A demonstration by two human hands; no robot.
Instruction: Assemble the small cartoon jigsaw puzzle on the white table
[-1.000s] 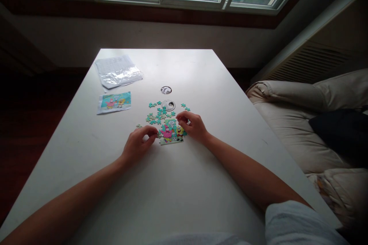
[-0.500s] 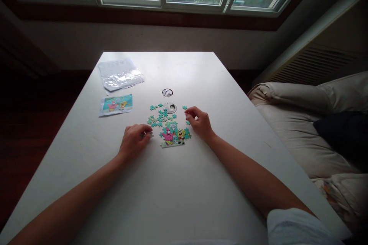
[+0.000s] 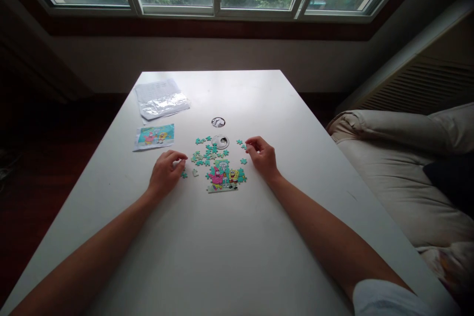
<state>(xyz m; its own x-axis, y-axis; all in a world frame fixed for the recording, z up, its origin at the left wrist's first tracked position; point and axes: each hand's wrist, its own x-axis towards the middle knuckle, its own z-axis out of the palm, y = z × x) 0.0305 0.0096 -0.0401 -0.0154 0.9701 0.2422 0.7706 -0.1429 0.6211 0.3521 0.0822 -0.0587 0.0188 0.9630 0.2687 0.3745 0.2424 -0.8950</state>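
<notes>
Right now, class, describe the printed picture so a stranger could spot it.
Find the white table. On its left side, past the left hand, lies the picture, just nearer than a clear plastic bag. Unlike the loose teal pieces, it is one whole sheet.

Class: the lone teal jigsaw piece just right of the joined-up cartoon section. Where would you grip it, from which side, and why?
Pinch the lone teal piece by two opposite edges, coming straight down from above. It lies flat and thin on the table, apart from its neighbours. The right hand is nearest, so coming from the right probably avoids disturbing the joined section.
</notes>
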